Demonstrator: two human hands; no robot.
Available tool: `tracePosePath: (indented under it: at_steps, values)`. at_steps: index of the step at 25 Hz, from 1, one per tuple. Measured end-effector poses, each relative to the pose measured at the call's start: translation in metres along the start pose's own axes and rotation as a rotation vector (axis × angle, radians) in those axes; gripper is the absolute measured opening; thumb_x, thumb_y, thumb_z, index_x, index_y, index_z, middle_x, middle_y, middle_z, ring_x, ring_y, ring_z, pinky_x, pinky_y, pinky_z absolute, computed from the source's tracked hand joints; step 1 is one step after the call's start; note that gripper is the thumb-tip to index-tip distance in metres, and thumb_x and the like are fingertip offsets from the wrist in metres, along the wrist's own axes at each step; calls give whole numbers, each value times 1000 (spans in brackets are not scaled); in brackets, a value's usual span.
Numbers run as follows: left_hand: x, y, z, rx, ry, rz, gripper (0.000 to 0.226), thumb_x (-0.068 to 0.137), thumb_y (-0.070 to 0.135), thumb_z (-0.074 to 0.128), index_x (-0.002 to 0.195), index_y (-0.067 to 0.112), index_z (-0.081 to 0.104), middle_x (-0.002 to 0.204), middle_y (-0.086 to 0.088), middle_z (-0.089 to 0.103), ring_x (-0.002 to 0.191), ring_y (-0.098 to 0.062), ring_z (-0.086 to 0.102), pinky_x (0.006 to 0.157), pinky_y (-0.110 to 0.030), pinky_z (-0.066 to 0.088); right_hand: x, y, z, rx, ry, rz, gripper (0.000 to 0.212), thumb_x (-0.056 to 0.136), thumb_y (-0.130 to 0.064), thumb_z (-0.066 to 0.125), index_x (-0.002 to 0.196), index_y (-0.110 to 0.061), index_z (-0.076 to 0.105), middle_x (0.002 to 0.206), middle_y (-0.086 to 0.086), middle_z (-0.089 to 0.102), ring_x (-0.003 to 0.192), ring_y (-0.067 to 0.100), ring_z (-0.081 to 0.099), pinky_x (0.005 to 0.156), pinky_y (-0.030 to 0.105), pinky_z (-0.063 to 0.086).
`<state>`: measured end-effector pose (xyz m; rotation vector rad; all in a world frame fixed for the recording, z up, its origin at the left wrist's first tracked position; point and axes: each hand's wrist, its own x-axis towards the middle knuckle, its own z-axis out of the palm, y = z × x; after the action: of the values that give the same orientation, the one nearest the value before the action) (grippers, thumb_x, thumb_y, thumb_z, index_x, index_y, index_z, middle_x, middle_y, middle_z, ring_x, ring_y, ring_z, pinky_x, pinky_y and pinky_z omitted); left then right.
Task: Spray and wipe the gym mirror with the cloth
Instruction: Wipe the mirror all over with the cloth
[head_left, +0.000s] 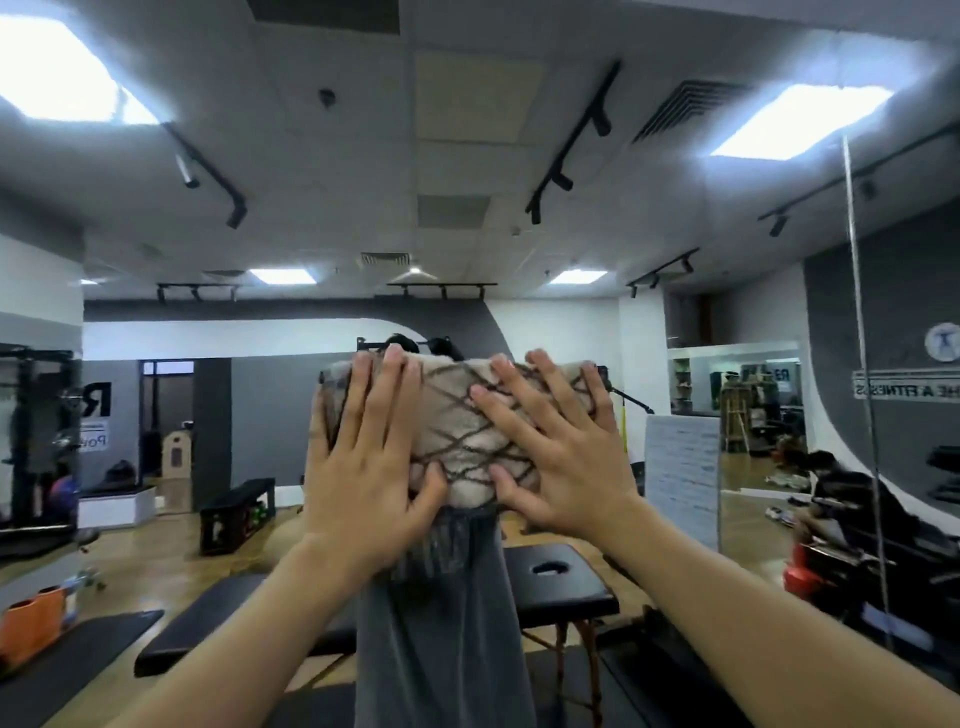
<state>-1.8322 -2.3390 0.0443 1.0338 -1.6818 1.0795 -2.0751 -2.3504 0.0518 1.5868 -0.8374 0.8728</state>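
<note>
Two bare forearms reached forward from the bottom of the head view toward a large gym mirror (727, 260). The left hand (363, 462) and the right hand (561, 452) both lay flat against a folded cloth (457, 415), fingers straight and spread, pressing it onto the glass rather than curling round it. The cloth was beige with a dark criss-cross diamond pattern, and it sat at the centre of the view, about level with the person's reflected head, which it covered. The left hand covered the cloth's left part, the right hand its right part, and the two thumbs nearly met at its lower edge.

Below the cloth, the mirror showed the person's reflection in grey clothing (441, 623). The reflected room held a black massage table with a face hole (556, 577), a black bench (239, 504) on a wooden floor, a squat rack (36, 431) at far left, and black track lights (566, 145) beside bright ceiling panels (800, 119). An orange object (31, 623) sat at lower left. A vertical seam (862, 364) between mirror panels ran down the right side.
</note>
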Motion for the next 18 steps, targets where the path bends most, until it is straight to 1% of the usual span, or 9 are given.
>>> tracePosePath:
  at_steps: [2,6,9,11,13,15,18]
  values:
    - [69,5,-6,5,46,-1,93,88,52,41,165,13,10,174,-8,5,160,-27,0,127,-58,5,44,46,-10,-18,14,39,78,94,-62,42,166,-34,28,174,1,24,161,32,19,127,64,12]
    - [196,25,-14,-9,104,-9,90,89,58,35,165,18,7,173,-5,4,160,-26,0,128,-55,1,118,141,-30,-64,11,125,76,96,-64,33,167,-37,23,175,-4,19,162,29,17,129,56,6]
    - [244,41,-19,-4,121,-8,90,89,61,30,165,20,6,173,-4,5,160,-26,0,128,-55,1,140,182,-39,-61,33,152,74,97,-64,30,166,-39,21,175,-7,18,162,27,17,129,53,4]
    - [247,45,-17,-9,138,-8,88,90,60,30,165,20,7,173,-2,5,160,-25,0,128,-53,0,137,184,-38,-34,73,165,72,98,-64,31,166,-41,23,175,-9,19,162,25,17,129,53,4]
    - [230,55,-12,-22,143,-2,87,90,57,31,166,21,7,174,-2,5,160,-24,0,129,-52,-1,115,175,-33,1,118,210,70,99,-63,36,165,-41,27,174,-10,22,162,24,18,130,53,6]
    - [203,77,-3,-16,139,-5,87,91,55,33,166,20,7,174,-2,5,160,-24,0,129,-53,1,78,170,-30,17,145,220,70,99,-61,40,164,-39,30,174,-9,24,161,24,20,129,55,8]
    - [152,126,15,6,105,-5,88,91,53,37,166,17,6,174,-4,5,160,-25,0,128,-55,4,5,173,-28,31,120,186,72,98,-60,41,164,-35,32,173,-3,26,161,28,20,128,61,11]
